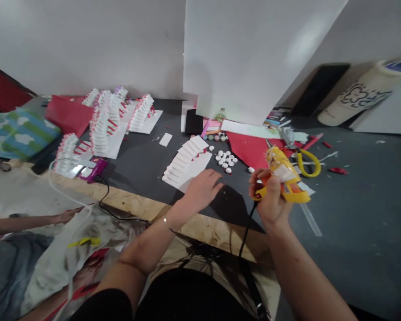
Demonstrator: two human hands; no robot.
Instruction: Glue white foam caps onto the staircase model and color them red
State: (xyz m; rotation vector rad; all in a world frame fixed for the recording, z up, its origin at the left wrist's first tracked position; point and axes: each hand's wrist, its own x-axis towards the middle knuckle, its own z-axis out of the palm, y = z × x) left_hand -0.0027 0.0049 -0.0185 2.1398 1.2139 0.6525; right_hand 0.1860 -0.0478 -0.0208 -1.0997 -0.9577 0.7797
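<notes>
My right hand [274, 200] is wrapped round a yellow hot glue gun [285, 167], its nozzle pointing up and away from me. A clear glue stick [310, 219] sticks out behind it, and a black cord hangs below. Over the near edge of a white card [191, 176] rests my left hand [203, 189], palm down, fingers loosely apart and holding nothing visible. A curved row of overlapping white strips [182, 160] stands on that card, with red bits along its right side. Several small round white pieces [225, 160] lie just beyond my left fingertips.
Similar white-strip models [108, 120] stand at the left, near a purple device [92, 169] and a blue-green pouch [23, 131]. Yellow-handled scissors [308, 164] and red sheets [250, 149] lie behind the glue gun. A tall cup [354, 100] stands back right. Another person sits at the left.
</notes>
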